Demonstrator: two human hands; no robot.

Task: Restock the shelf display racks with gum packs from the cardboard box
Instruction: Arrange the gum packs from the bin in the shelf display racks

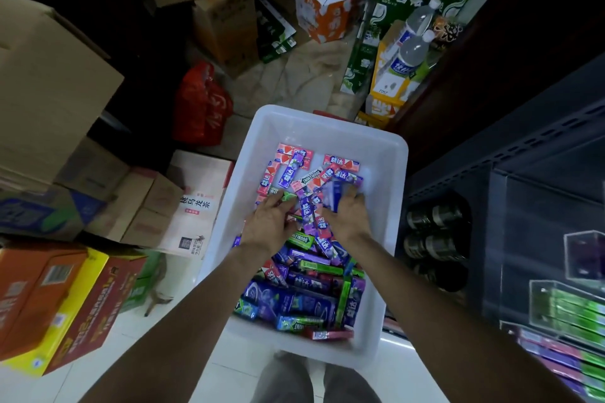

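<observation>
In the white bin (pixel 389 147) on the floor, both hands dig among loose gum packs (pixel 307 275). The left hand (pixel 270 222) lies spread on the pile, fingers straight, gripping nothing I can see. The right hand (pixel 347 217) has its fingers curled round a few blue packs (pixel 335 195), blurred. At right, the clear racks (pixel 569 307) already hold some green and purple packs, but one upper compartment looks bare. With the bin this full, most of the restocking seems left.
</observation>
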